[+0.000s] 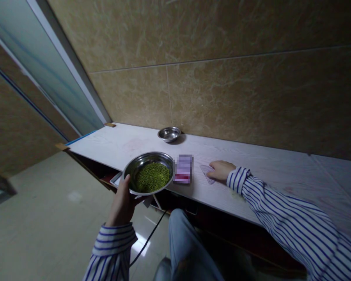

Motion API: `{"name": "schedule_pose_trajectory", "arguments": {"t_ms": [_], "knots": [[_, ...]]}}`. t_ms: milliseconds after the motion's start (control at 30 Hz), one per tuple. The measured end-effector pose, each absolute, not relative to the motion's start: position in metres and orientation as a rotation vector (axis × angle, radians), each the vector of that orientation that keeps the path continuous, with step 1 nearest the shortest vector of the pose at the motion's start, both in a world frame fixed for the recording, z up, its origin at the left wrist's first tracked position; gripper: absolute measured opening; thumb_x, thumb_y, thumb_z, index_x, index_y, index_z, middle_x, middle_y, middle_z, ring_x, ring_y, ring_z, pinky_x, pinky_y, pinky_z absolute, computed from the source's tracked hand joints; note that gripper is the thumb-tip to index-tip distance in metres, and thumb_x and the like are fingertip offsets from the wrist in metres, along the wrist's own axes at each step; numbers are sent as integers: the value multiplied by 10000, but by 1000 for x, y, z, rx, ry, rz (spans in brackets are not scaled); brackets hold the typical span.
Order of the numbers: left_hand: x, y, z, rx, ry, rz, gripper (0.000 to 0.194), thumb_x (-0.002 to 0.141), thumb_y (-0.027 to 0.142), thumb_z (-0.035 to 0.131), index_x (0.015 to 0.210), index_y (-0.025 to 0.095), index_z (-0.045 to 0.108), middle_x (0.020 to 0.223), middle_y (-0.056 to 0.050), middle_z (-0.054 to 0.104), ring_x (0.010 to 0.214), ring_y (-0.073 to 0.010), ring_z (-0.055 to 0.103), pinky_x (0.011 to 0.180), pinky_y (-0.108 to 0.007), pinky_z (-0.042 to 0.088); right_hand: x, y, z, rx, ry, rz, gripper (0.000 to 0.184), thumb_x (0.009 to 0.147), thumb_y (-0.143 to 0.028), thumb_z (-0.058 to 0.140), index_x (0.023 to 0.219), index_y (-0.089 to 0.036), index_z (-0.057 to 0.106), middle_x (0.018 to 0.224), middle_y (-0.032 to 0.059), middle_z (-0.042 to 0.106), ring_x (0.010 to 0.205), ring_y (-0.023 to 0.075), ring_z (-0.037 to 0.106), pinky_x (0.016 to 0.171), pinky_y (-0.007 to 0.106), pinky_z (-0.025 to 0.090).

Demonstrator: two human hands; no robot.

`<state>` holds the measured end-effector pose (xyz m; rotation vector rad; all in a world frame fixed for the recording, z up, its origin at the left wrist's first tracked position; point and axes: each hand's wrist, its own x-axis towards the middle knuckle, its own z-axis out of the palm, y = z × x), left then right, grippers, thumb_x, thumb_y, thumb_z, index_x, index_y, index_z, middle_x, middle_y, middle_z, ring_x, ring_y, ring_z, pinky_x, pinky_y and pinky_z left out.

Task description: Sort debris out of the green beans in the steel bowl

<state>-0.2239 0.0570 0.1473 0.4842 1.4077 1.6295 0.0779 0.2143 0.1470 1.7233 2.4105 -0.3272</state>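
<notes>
My left hand (123,205) grips the near left rim of a wide steel bowl (131,164), its thumb on the rim and its fingers underneath. Small green beans (152,177), like mung beans, lie in the bowl, which is held at the table's front edge. On the tabletop, my right hand (221,171) has its fingers closed at the right side of a flat, clear plastic piece (207,174) with a straight edge, like a protractor or set square. Between the bowl and that piece is a blurred purple-and-red packet (183,169).
A smaller steel bowl (169,134) stands at the back of the long white table (266,168), near the tiled wall (222,89). Below the table's front edge hangs a dark cable (149,238). At the left are a glass door panel (46,62) and the floor (52,210).
</notes>
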Motion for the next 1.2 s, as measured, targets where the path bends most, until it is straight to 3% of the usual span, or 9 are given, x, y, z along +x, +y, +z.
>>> {"name": "schedule_pose_trajectory", "arguments": {"t_ms": [233, 833, 1033, 1200], "knots": [[-228, 51, 134, 476, 1377, 1611, 452, 823, 457, 634, 1256, 328, 616, 1352, -69, 598, 1170, -323, 575, 685, -393, 617, 73, 212, 138, 1683, 2375, -232, 529, 821, -457, 546, 1178, -89, 676, 1251, 230, 611, 1139, 345, 615, 838, 395, 493], [-216, 60, 128, 435, 1328, 1611, 379, 838, 425, 621, 1193, 294, 643, 1270, -64, 644, 1128, -296, 600, 700, -354, 596, 64, 221, 151, 1434, 2385, -150, 390, 727, -129, 658, 1105, -52, 719, 1158, 252, 670, 1074, 334, 664, 819, 357, 521], [-213, 63, 129, 405, 1340, 1614, 385, 821, 412, 641, 1177, 265, 639, 1258, -80, 625, 1104, -294, 588, 638, -326, 592, 63, 209, 145, 1318, 2478, -119, 348, 794, -43, 542, 1096, -84, 710, 1148, 216, 675, 1119, 315, 626, 872, 365, 500], [-214, 65, 127, 445, 1342, 1605, 387, 844, 432, 610, 1196, 271, 623, 1243, -82, 615, 1035, -295, 597, 523, -281, 553, 64, 189, 141, 1261, 2554, -130, 380, 811, -115, 536, 1171, -55, 645, 1208, 229, 626, 1155, 340, 579, 894, 406, 500]]}}
